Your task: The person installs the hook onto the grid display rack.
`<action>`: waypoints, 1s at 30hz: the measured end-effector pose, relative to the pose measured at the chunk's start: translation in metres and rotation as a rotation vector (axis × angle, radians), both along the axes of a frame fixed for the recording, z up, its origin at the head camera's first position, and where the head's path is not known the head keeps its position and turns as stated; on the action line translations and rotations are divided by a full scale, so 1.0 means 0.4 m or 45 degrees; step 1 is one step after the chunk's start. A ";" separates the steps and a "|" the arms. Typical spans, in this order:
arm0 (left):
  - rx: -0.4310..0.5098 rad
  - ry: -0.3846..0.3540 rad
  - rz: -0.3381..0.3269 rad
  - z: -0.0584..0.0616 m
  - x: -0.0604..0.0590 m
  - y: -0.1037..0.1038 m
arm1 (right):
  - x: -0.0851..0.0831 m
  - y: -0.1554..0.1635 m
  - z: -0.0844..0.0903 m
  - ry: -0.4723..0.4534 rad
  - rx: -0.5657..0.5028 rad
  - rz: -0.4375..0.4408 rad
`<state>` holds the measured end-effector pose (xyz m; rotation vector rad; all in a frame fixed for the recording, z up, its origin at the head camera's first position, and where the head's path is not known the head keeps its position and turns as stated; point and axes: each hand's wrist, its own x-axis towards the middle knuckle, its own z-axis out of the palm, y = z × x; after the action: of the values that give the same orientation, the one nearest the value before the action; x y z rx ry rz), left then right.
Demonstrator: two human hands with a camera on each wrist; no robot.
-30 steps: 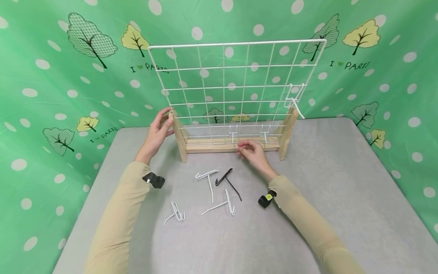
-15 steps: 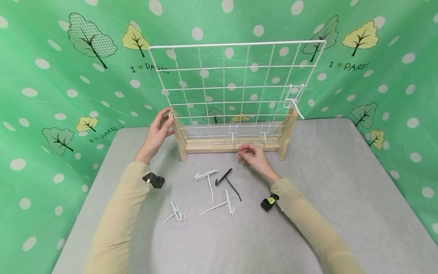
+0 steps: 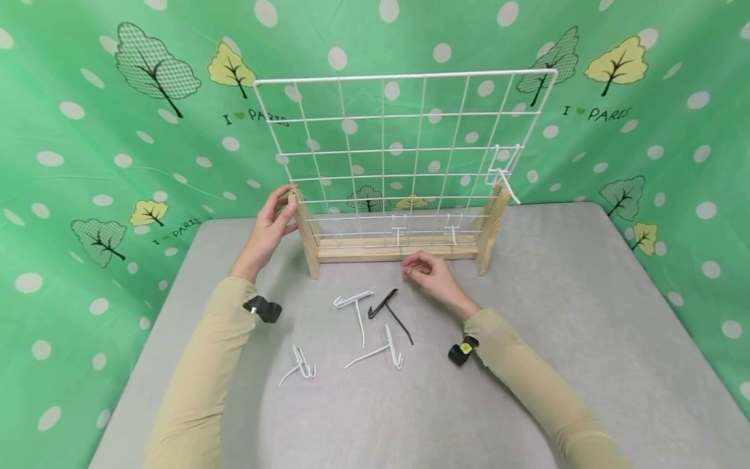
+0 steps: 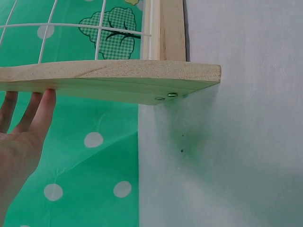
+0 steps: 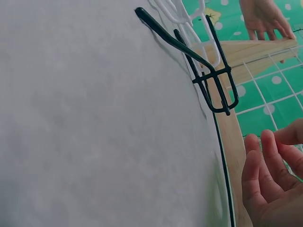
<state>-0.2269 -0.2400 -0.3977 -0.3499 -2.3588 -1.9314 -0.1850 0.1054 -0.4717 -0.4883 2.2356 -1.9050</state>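
Note:
A white wire grid panel (image 3: 383, 117) stands upright in a wooden stand. My left hand (image 3: 271, 221) holds the stand's left wooden upright (image 4: 113, 71), with several fingers laid along its outer face in the left wrist view. My right hand (image 3: 433, 277) hovers just in front of the wooden base bar (image 3: 351, 250), fingers loosely curled and no object seen between them. White wire hooks hang on the grid: one high at the right (image 3: 500, 174), another low in the middle (image 3: 399, 233) and a third low to its right (image 3: 453, 234).
Loose hooks lie on the grey table (image 3: 527, 312): a black hook (image 3: 383, 304), a white hook (image 3: 354, 299) beside it, another white hook (image 3: 389, 345) nearer me, and a smaller white hook (image 3: 301, 365) at the left. A green patterned cloth (image 3: 176, 130) hangs behind.
My right hand has drawn down from the base bar towards me, ending slightly lower. The left hand, the grid and the loose hooks stay where they were.

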 end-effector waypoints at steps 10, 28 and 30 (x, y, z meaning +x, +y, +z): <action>-0.011 0.000 0.004 0.001 0.001 -0.001 | 0.040 -0.016 0.057 0.047 0.074 0.090; -0.007 -0.013 0.010 0.001 0.000 -0.001 | 0.014 -0.023 -0.042 0.249 0.129 0.336; -0.007 -0.011 0.005 0.001 0.001 -0.001 | 0.015 -0.025 -0.044 0.265 0.137 0.370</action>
<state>-0.2267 -0.2405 -0.3972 -0.3383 -2.3686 -1.9289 -0.1790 0.0953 -0.4891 -0.9739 2.2243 -1.6449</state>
